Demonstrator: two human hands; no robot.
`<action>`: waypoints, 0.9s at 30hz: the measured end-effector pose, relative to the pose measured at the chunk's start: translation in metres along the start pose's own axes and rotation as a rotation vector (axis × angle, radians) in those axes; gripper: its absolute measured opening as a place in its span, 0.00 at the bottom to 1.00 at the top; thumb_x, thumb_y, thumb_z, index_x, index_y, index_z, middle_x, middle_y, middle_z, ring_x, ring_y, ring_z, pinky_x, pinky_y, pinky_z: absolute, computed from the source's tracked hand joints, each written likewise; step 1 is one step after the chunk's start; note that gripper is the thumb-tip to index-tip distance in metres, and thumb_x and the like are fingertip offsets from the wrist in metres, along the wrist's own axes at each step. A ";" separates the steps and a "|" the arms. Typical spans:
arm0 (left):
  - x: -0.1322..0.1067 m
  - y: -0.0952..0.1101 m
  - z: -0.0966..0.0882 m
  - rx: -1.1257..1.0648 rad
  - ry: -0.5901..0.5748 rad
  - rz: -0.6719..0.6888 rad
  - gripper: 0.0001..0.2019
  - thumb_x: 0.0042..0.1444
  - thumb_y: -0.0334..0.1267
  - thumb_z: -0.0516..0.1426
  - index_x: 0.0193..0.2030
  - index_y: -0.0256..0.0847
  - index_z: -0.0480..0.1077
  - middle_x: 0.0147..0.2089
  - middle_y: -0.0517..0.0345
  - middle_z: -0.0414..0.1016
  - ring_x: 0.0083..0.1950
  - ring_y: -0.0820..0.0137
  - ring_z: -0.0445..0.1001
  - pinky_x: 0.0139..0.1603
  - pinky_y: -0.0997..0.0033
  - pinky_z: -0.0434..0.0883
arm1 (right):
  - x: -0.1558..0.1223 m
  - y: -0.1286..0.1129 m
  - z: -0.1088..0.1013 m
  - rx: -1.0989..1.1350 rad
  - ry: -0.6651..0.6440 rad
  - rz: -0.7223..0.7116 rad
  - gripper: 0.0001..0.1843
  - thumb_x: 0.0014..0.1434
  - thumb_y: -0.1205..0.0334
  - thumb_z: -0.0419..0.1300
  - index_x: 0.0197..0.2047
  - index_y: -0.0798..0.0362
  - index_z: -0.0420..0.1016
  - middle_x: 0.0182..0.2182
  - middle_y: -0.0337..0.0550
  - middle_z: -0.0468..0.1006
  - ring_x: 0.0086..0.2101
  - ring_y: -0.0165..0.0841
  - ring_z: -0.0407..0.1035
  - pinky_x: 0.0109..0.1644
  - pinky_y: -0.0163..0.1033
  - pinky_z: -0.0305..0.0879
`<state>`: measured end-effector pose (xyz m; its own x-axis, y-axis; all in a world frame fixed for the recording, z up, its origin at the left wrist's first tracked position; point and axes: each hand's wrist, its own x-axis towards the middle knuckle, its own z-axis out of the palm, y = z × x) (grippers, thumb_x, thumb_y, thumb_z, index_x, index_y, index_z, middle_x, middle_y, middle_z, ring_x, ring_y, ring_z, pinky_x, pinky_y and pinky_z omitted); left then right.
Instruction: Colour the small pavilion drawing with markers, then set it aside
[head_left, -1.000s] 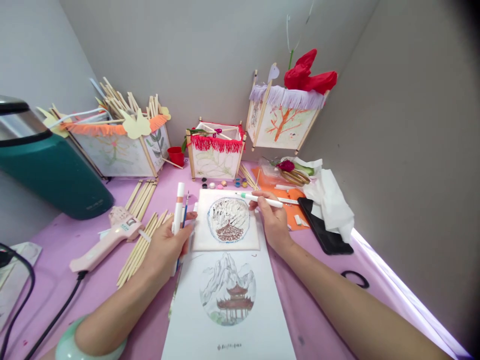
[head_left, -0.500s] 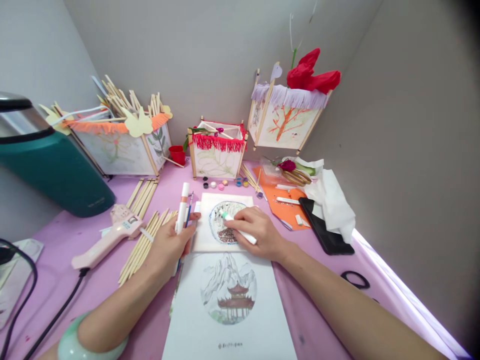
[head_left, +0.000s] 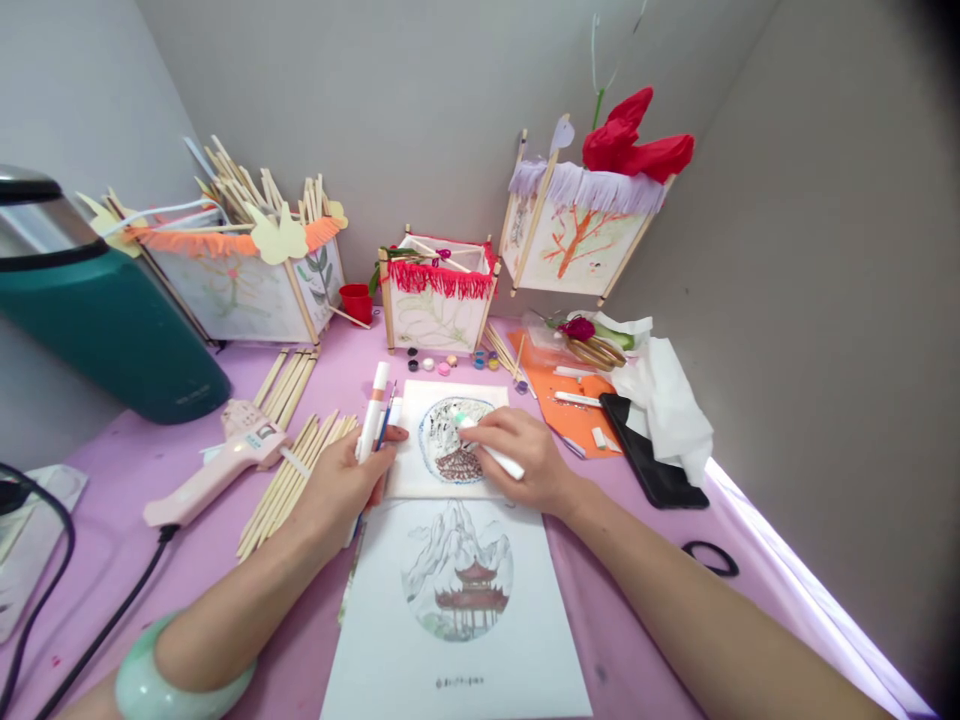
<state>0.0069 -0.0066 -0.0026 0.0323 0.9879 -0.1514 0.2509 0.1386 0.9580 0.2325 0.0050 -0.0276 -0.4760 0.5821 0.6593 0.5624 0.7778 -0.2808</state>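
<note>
My right hand [head_left: 529, 458] grips a white marker with a green tip [head_left: 504, 462], its tip over a round drawing of mountains and a pavilion on a small white sheet [head_left: 409, 470]. My left hand [head_left: 351, 478] is closed around a white marker with an orange-brown band [head_left: 373, 412] and a thin blue paintbrush [head_left: 388, 415], held upright at the sheet's left edge. Below lies a printed page [head_left: 457, 690] with a round picture of a pavilion before mountains.
Paper lanterns on stick frames stand behind: one orange-fringed [head_left: 240, 300], one red-fringed [head_left: 435, 320], one purple-fringed [head_left: 581, 235]. On the left are a teal bottle [head_left: 127, 330], a pink glue gun [head_left: 217, 465] and wooden sticks [head_left: 289, 485]. A black phone [head_left: 649, 465] and tissues [head_left: 667, 400] lie right.
The green-tipped marker has shifted slightly up and to the right over the drawing. The left hand's marker leans a little more to the right. Both hands keep their hold.
</note>
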 end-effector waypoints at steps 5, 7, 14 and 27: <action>-0.001 0.001 0.000 -0.002 0.001 -0.002 0.16 0.49 0.41 0.54 0.44 0.36 0.69 0.10 0.69 0.56 0.14 0.77 0.52 0.16 0.80 0.50 | -0.001 0.001 0.001 0.056 -0.029 0.001 0.15 0.55 0.68 0.54 0.46 0.48 0.73 0.33 0.44 0.74 0.35 0.33 0.68 0.39 0.41 0.67; -0.001 0.000 -0.001 -0.006 -0.002 -0.001 0.16 0.49 0.41 0.54 0.44 0.36 0.69 0.10 0.69 0.56 0.14 0.77 0.52 0.16 0.80 0.50 | -0.001 0.001 0.002 0.071 -0.027 0.005 0.16 0.55 0.67 0.54 0.46 0.48 0.73 0.33 0.44 0.74 0.35 0.33 0.69 0.39 0.41 0.67; 0.001 -0.004 -0.002 0.019 -0.015 0.026 0.16 0.49 0.41 0.54 0.44 0.36 0.70 0.11 0.69 0.57 0.14 0.76 0.54 0.16 0.79 0.51 | -0.002 0.000 0.002 0.115 -0.034 0.016 0.16 0.55 0.67 0.53 0.46 0.47 0.74 0.34 0.44 0.74 0.35 0.33 0.70 0.40 0.41 0.68; 0.000 -0.004 -0.002 0.022 -0.041 0.030 0.14 0.49 0.40 0.54 0.43 0.38 0.70 0.11 0.69 0.57 0.15 0.75 0.54 0.18 0.78 0.51 | 0.004 -0.004 -0.001 0.390 0.257 0.464 0.09 0.58 0.60 0.55 0.39 0.50 0.75 0.31 0.40 0.76 0.30 0.31 0.70 0.35 0.38 0.67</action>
<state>0.0039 -0.0065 -0.0057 0.0796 0.9879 -0.1331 0.2703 0.1071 0.9568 0.2290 0.0037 -0.0229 -0.0395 0.8404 0.5406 0.3609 0.5165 -0.7765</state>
